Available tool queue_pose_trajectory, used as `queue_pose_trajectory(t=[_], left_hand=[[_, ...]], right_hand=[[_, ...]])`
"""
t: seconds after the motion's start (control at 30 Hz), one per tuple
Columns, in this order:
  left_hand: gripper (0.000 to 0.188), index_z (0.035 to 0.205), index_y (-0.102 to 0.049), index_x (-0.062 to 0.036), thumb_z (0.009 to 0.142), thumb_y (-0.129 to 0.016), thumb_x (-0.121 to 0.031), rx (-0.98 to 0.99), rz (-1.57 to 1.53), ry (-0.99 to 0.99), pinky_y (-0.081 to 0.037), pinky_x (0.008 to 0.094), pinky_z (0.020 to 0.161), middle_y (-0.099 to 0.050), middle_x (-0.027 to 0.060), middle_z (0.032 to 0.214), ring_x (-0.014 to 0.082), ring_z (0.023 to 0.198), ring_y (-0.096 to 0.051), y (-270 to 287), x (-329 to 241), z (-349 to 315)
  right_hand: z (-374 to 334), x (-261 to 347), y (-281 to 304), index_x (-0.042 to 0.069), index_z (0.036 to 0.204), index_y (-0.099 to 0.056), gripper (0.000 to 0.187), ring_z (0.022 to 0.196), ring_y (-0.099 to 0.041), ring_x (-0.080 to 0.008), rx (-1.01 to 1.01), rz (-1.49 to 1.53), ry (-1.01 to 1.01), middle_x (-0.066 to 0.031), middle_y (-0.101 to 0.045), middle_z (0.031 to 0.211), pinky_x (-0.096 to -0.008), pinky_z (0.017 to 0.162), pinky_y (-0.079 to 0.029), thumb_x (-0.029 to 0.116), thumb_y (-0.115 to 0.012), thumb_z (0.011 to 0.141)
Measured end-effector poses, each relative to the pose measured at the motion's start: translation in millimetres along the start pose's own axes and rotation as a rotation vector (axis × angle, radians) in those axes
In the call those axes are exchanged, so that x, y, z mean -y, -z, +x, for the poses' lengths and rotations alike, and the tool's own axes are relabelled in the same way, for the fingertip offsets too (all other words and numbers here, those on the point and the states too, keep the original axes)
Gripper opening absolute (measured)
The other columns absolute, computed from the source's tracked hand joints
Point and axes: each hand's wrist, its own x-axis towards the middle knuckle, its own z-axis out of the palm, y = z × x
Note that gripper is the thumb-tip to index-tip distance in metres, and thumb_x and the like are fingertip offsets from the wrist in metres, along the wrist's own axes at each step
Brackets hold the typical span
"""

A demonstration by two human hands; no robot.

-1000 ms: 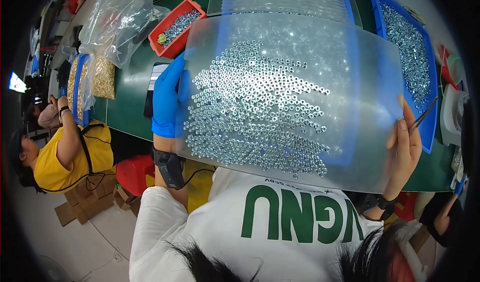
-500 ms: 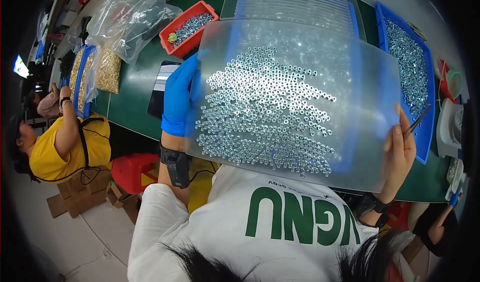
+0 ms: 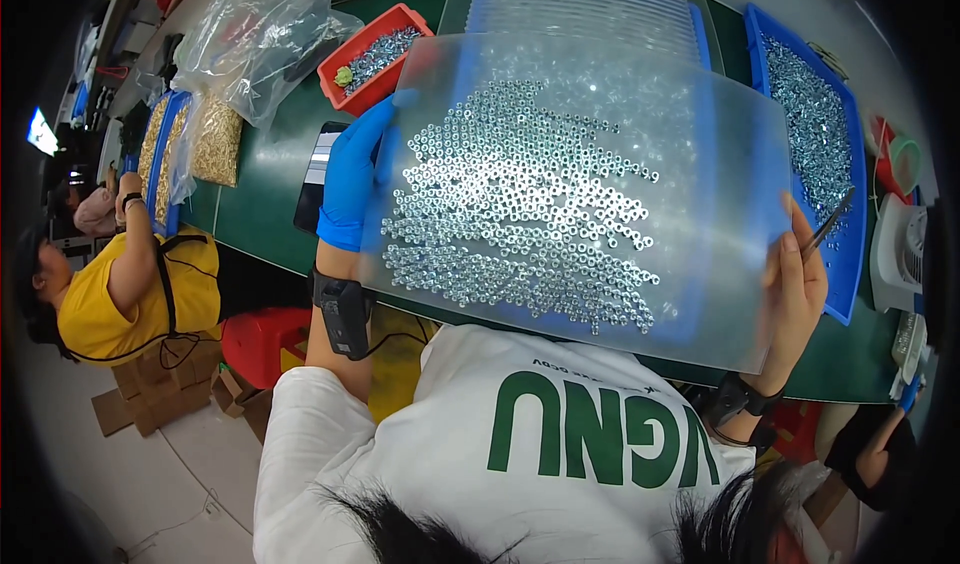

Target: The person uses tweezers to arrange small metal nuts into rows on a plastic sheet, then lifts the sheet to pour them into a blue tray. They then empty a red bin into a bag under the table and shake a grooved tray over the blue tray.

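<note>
A large translucent plastic sheet [image 3: 715, 114] is held up between my two hands. Many small shiny metal nuts [image 3: 520, 184] lie spread over its left and middle part. My left hand [image 3: 350, 179], in a blue glove, is closed on the sheet's left edge. At the opposite edge my bare right hand [image 3: 797, 284] grips the sheet. Tweezers [image 3: 828, 226] stick out from the right hand's fingers, pointing up and right. Beneath the sheet, a ridged clear panel [image 3: 590, 4] with blue edging shows at its far side.
A red bin [image 3: 372, 59] of metal parts stands far left of the sheet. A blue tray [image 3: 845, 264] with metal pieces lies at the right, near a white fan [image 3: 900, 244]. Left are a phone [image 3: 312, 199], a clear plastic bag [image 3: 250, 39] and a person in yellow [image 3: 140, 294].
The sheet with its nuts has shifted slightly left and away from me, both hands moving with it. The grips look the same.
</note>
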Motion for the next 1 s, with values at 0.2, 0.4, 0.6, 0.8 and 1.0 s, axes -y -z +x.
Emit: queue_pose_trajectory(t=[0.2, 0.4, 0.6, 0.8, 1.0], left_hand=[[0.033, 0.112, -0.057, 0.0008, 0.090, -0.046, -0.022, 0.070, 0.054, -0.062, -0.045, 0.0201, 0.064, -0.061, 0.0037, 0.095, 0.0077, 0.075, -0.055, 8, -1, 1], [0.035, 0.111, -0.058, -0.0001, 0.089, -0.048, -0.025, 0.062, 0.096, -0.059, -0.043, 0.0207, 0.047, -0.059, 0.0023, 0.077, 0.0072, 0.060, -0.052, 14, -1, 4], [0.032, 0.108, -0.059, -0.0002, 0.089, -0.048, -0.024, 0.047, 0.092, -0.056, -0.044, 0.0199, 0.051, -0.059, 0.0022, 0.075, 0.0074, 0.062, -0.053, 20, 2, 11], [0.030, 0.107, -0.059, -0.0010, 0.089, -0.050, -0.023, -0.101, -0.192, 0.031, -0.045, 0.0194, 0.057, -0.061, 0.0026, 0.080, 0.0083, 0.065, -0.055, -8, -10, 3], [0.030, 0.108, -0.059, -0.0012, 0.089, -0.050, -0.022, 0.039, -0.207, 0.086, -0.045, 0.0189, 0.060, -0.062, 0.0039, 0.087, 0.0085, 0.068, -0.056, 25, 14, 23]], right_hand=[[-1, 1, -1, -0.003, 0.123, -0.046, 0.036, 0.054, -0.030, -0.0004, 0.018, 0.071, 0.008, 0.0067, -0.037, 0.062, -0.0160, 0.050, -0.020, 0.014, -0.047, 0.091], [-1, 4, -7, -0.004, 0.124, -0.045, 0.037, 0.055, -0.030, -0.0007, 0.023, 0.060, 0.017, 0.0068, -0.036, 0.062, -0.0162, 0.050, -0.020, 0.013, -0.047, 0.091], [0, 4, -6, -0.003, 0.123, -0.047, 0.036, 0.054, -0.029, -0.0004, 0.041, 0.054, 0.040, 0.0076, -0.035, 0.062, -0.0164, 0.049, -0.019, 0.013, -0.048, 0.091], [1, -1, -8, -0.003, 0.123, -0.047, 0.035, 0.054, -0.027, -0.0006, 0.039, 0.096, 0.008, 0.0083, -0.033, 0.062, -0.0166, 0.050, -0.019, 0.012, -0.048, 0.091], [7, -9, -4, -0.003, 0.122, -0.047, 0.035, 0.054, -0.027, -0.0007, 0.072, 0.138, 0.008, 0.0084, -0.033, 0.061, -0.0167, 0.050, -0.018, 0.012, -0.049, 0.091]])
